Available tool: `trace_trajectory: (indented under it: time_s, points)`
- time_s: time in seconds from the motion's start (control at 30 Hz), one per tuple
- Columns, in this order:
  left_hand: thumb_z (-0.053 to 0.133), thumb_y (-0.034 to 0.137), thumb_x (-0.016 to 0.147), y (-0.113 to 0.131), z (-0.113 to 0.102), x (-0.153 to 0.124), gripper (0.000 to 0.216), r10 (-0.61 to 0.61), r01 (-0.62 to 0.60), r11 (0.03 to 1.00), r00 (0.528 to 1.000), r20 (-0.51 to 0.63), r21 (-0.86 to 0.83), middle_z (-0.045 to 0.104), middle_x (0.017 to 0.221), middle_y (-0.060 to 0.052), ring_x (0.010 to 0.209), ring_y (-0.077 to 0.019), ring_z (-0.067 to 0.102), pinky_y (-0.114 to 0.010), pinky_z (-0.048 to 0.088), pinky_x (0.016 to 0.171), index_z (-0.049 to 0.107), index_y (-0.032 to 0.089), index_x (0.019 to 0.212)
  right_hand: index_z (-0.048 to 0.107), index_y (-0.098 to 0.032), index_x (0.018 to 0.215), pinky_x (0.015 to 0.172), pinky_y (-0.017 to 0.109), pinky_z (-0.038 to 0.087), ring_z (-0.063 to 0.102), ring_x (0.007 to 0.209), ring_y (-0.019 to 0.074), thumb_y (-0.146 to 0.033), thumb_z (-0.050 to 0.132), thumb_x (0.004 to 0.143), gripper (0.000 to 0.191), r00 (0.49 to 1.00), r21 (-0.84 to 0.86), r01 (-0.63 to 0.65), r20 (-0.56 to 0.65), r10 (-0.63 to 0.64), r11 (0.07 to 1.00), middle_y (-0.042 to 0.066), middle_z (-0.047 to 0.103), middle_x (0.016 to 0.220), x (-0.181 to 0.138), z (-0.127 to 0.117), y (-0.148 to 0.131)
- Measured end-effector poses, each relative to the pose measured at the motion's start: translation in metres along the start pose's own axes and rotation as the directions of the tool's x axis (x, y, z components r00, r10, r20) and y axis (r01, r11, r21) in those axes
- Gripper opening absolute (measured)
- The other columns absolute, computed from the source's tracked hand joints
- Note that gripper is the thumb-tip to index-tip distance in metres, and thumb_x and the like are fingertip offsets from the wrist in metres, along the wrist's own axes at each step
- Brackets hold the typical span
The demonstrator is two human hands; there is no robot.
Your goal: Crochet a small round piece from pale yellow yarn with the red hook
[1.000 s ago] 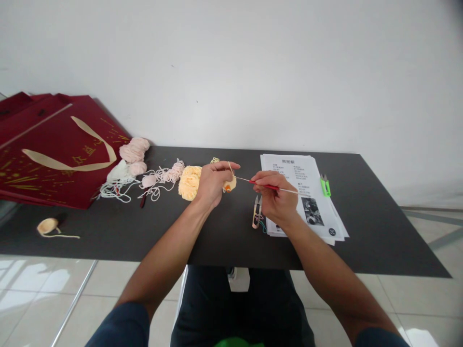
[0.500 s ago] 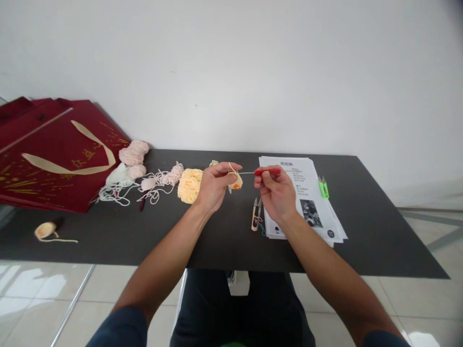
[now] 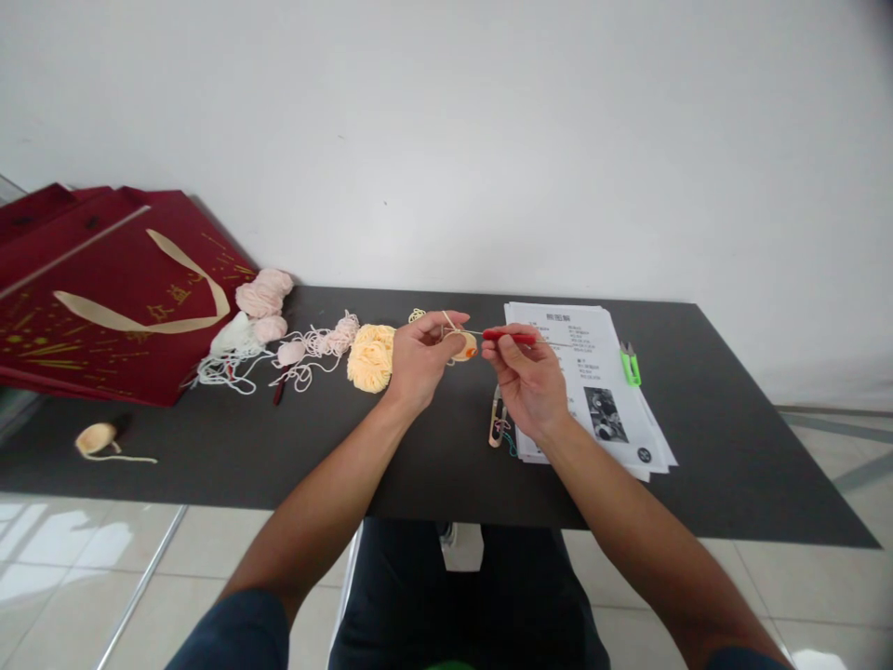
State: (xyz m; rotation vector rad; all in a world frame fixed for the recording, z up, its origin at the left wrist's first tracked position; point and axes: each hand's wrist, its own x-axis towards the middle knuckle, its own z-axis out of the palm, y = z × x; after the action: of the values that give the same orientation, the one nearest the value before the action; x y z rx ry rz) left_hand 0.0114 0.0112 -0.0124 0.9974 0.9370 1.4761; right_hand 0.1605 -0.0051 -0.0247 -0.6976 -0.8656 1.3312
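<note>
My left hand [image 3: 422,361] pinches a small cream crochet piece [image 3: 460,346] with an orange spot on it, and a strand of yarn runs up over the fingers. In my right hand [image 3: 530,380] is a crochet hook [image 3: 509,335] with a red handle, its thin metal shaft reaching left to the piece. Whether the tip sits inside a stitch is too small to tell. A ball of yellow yarn [image 3: 370,358] lies just left of my left hand. Thread snips [image 3: 496,421] rest below my right hand, partly covered by it.
Printed sheets [image 3: 593,372] lie under and right of my right hand, with green snips [image 3: 630,364] at their edge. Pink yarn [image 3: 261,295] and white yarn [image 3: 233,337] sit beside red bags [image 3: 118,288] at left. Another cream crochet piece [image 3: 98,438] lies near the table's [image 3: 293,465] left front.
My right hand and the hook have shifted slightly left, closer to the crochet piece. The piece has turned a little in my left hand. The whole view has moved slightly.
</note>
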Motion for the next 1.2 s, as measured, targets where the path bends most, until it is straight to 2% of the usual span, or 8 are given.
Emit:
trace_trajectory:
  time_s: [0.4,0.5,0.63,0.73,0.8,0.87,1.03,1.2]
  points:
    - [0.086,0.023,0.071,-0.003,-0.002,0.000,0.029,0.026,-0.027,0.998,0.999,0.024,0.048,0.075,0.080,-0.001,0.068,-0.0113,0.064,-0.025,0.051,0.067,0.083,0.022,0.099,0.076,-0.021,0.089,0.061,0.023,0.062,0.073,0.068,0.0115,-0.033,0.085,0.082,0.017,0.993,-0.081,0.018,-0.115,-0.027,0.997,0.001,0.080,0.083,0.000,0.008,-0.006]
    - [0.088,0.025,0.069,-0.003,-0.001,0.000,0.036,0.004,-0.004,1.000,1.000,0.013,0.009,0.076,0.082,-0.001,0.071,-0.0120,0.065,-0.026,0.053,0.070,0.083,0.022,0.104,0.078,-0.022,0.093,0.063,0.027,0.062,0.073,0.067,0.0133,-0.033,0.082,0.085,0.013,0.985,-0.215,0.092,-0.123,-0.121,0.972,0.001,0.080,0.082,-0.006,0.009,-0.006]
    - [0.092,0.024,0.066,-0.003,0.001,0.001,0.040,-0.064,0.062,0.985,0.998,-0.012,-0.164,0.075,0.080,0.000,0.078,-0.0130,0.068,-0.027,0.053,0.077,0.082,0.022,0.105,0.082,-0.029,0.104,0.078,0.036,0.066,0.077,0.081,0.0178,-0.023,0.078,0.088,0.018,0.905,-0.563,0.378,0.054,-0.423,0.735,0.003,0.083,0.104,-0.018,0.006,-0.001]
    - [0.093,0.022,0.064,0.000,0.003,0.001,0.043,-0.102,0.098,0.956,0.995,0.004,-0.278,0.073,0.077,0.001,0.085,-0.0141,0.070,-0.027,0.052,0.082,0.081,0.022,0.105,0.080,-0.035,0.113,0.087,0.041,0.066,0.078,0.099,0.0219,-0.014,0.076,0.088,0.033,0.789,-0.603,0.583,0.259,-0.557,0.545,0.003,0.082,0.117,-0.022,0.003,0.004]
    - [0.093,0.021,0.064,0.002,0.003,0.001,0.041,-0.136,0.137,0.938,0.990,0.027,-0.319,0.073,0.078,0.000,0.085,-0.0140,0.070,-0.027,0.051,0.082,0.082,0.020,0.104,0.079,-0.038,0.117,0.087,0.043,0.066,0.078,0.100,0.0224,-0.012,0.075,0.088,0.039,0.753,-0.594,0.626,0.295,-0.588,0.505,0.002,0.082,0.117,-0.021,0.000,0.007]
    - [0.093,0.020,0.063,0.004,0.002,0.001,0.040,-0.177,0.185,0.921,0.983,0.055,-0.343,0.074,0.079,-0.001,0.080,-0.0129,0.069,-0.026,0.051,0.079,0.082,0.020,0.102,0.080,-0.039,0.114,0.088,0.044,0.066,0.077,0.100,0.0224,-0.014,0.076,0.088,0.037,0.769,-0.578,0.611,0.270,-0.580,0.541,0.000,0.082,0.115,-0.020,-0.001,0.009]
    - [0.092,0.019,0.063,0.007,-0.001,0.004,0.039,-0.204,0.235,0.906,0.971,0.122,-0.351,0.076,0.081,-0.002,0.071,-0.0107,0.066,-0.025,0.051,0.073,0.082,0.019,0.100,0.083,-0.033,0.101,0.074,0.036,0.065,0.075,0.083,0.0177,-0.027,0.080,0.087,0.016,0.946,-0.380,0.310,0.027,-0.324,0.872,0.001,0.083,0.106,-0.012,0.001,0.008]
    - [0.090,0.017,0.064,0.005,-0.002,0.002,0.039,-0.166,0.199,0.942,0.976,0.143,-0.270,0.074,0.081,0.000,0.070,-0.0093,0.063,-0.024,0.050,0.070,0.083,0.020,0.102,0.076,-0.026,0.090,0.060,0.024,0.058,0.069,0.069,0.0104,-0.031,0.084,0.083,0.011,0.990,-0.062,0.129,-0.041,-0.132,0.990,-0.001,0.081,0.091,0.000,0.006,-0.003]
